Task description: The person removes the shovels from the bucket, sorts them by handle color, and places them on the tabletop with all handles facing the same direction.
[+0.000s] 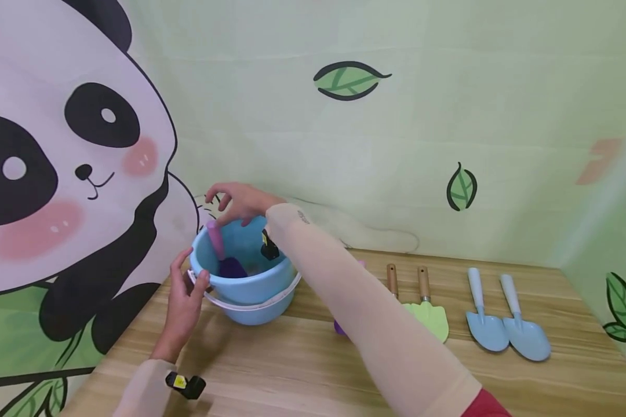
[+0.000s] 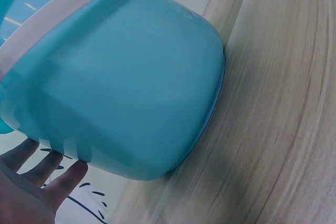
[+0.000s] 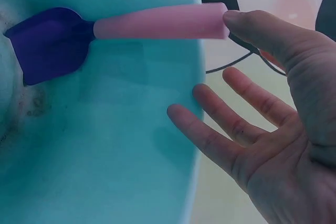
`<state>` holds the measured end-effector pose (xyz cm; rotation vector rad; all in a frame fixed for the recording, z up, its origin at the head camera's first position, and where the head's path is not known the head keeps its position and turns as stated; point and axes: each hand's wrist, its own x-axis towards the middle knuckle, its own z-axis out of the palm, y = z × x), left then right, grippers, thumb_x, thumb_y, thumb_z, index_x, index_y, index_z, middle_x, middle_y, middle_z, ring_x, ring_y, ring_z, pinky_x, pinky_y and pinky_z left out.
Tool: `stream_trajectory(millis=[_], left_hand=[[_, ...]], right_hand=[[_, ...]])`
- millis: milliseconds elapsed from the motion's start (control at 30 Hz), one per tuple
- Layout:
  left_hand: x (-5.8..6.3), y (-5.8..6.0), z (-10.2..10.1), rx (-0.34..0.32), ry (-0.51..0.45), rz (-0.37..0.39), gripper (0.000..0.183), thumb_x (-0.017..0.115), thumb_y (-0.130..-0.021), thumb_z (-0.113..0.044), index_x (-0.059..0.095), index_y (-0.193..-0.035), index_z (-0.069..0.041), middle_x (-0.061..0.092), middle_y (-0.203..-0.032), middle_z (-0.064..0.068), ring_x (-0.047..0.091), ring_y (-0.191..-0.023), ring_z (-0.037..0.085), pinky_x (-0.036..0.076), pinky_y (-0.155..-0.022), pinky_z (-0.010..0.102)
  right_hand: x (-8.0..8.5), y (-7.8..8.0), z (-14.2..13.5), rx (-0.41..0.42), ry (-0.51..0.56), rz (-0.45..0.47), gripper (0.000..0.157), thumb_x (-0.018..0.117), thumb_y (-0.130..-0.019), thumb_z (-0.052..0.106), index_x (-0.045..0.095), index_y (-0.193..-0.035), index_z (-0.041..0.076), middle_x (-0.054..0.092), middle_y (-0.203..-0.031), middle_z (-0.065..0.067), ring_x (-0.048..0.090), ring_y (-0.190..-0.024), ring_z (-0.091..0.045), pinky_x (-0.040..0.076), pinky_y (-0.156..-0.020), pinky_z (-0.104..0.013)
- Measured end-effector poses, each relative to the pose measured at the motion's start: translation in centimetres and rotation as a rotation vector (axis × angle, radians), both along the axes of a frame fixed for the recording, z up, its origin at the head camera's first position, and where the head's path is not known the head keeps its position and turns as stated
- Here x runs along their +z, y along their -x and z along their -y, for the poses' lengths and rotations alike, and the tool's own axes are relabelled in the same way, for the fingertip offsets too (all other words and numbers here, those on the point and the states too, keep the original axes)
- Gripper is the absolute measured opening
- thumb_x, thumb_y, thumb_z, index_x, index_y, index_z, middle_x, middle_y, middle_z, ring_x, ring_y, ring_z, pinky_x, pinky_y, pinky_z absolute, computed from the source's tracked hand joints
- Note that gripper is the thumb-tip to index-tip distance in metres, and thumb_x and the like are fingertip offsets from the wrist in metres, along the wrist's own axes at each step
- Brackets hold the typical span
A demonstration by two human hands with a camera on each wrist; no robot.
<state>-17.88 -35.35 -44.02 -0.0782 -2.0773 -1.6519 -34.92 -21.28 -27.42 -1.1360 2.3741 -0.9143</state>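
Observation:
A blue bucket with a white handle round its outside stands on the wooden table. My left hand touches its left side, fairly straight fingers resting against the outer wall. Inside leans a toy shovel, its purple blade at the bottom and its pink grip rising past the rim. My right hand is above the bucket's far rim. Its thumb touches the end of the grip, while the other fingers are spread apart from it.
Right of the bucket lie light green garden tools with wooden handles, partly behind my right sleeve, and two light blue trowels. A purple piece peeks out beside the sleeve. A panda-printed cloth hangs behind.

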Motion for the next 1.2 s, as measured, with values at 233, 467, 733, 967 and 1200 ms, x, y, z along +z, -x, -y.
stream_trajectory(millis=[233, 467, 733, 967, 1200], left_hand=[[0.3, 0.1, 0.0, -0.010, -0.004, -0.015, 0.062, 0.049, -0.109, -0.017, 0.017, -0.161, -0.024, 0.042, -0.151, 0.019, 0.051, -0.122, 0.030, 0.051, -0.092, 0.014], [0.3, 0.1, 0.1, -0.004, 0.002, -0.020, 0.061, 0.049, -0.109, -0.016, 0.017, -0.161, -0.023, 0.045, -0.147, 0.020, 0.053, -0.116, 0.025, 0.052, -0.092, 0.015], [0.1, 0.0, 0.1, -0.002, -0.002, -0.025, 0.060, 0.049, -0.109, -0.016, 0.018, -0.161, -0.021, 0.048, -0.142, 0.022, 0.057, -0.111, 0.014, 0.052, -0.091, 0.016], [0.0, 0.0, 0.1, 0.004, 0.008, -0.018, 0.060, 0.049, -0.109, -0.017, 0.018, -0.161, -0.021, 0.048, -0.142, 0.023, 0.057, -0.108, 0.008, 0.052, -0.091, 0.016], [-0.1, 0.0, 0.1, 0.001, 0.004, -0.015, 0.061, 0.050, -0.109, -0.018, 0.018, -0.161, -0.022, 0.045, -0.147, 0.023, 0.055, -0.116, 0.020, 0.052, -0.091, 0.014]], right_hand=[[0.4, -0.8, 0.6, 0.048, -0.039, 0.016, 0.046, 0.077, -0.093, 0.022, 0.055, -0.133, 0.029, 0.060, -0.135, -0.007, 0.060, -0.113, -0.020, 0.060, -0.086, -0.041], [-0.2, -1.3, 1.5, 0.083, -0.061, 0.032, 0.033, 0.070, -0.099, 0.016, 0.056, -0.127, 0.026, 0.062, -0.126, -0.002, 0.060, -0.110, -0.018, 0.061, -0.087, -0.042], [-0.8, -1.6, 2.0, 0.078, -0.044, 0.020, 0.025, 0.068, -0.099, 0.008, 0.057, -0.117, 0.020, 0.063, -0.120, -0.004, 0.063, -0.104, -0.019, 0.061, -0.086, -0.041], [-1.1, -1.7, 2.2, 0.071, -0.064, 0.013, 0.024, 0.069, -0.096, 0.000, 0.058, -0.114, 0.013, 0.065, -0.110, -0.007, 0.065, -0.096, -0.020, 0.062, -0.082, -0.038], [-1.3, -1.9, 2.2, 0.042, -0.073, 0.004, 0.028, 0.069, -0.094, -0.003, 0.059, -0.114, 0.014, 0.065, -0.106, -0.006, 0.063, -0.093, -0.020, 0.062, -0.081, -0.036]])
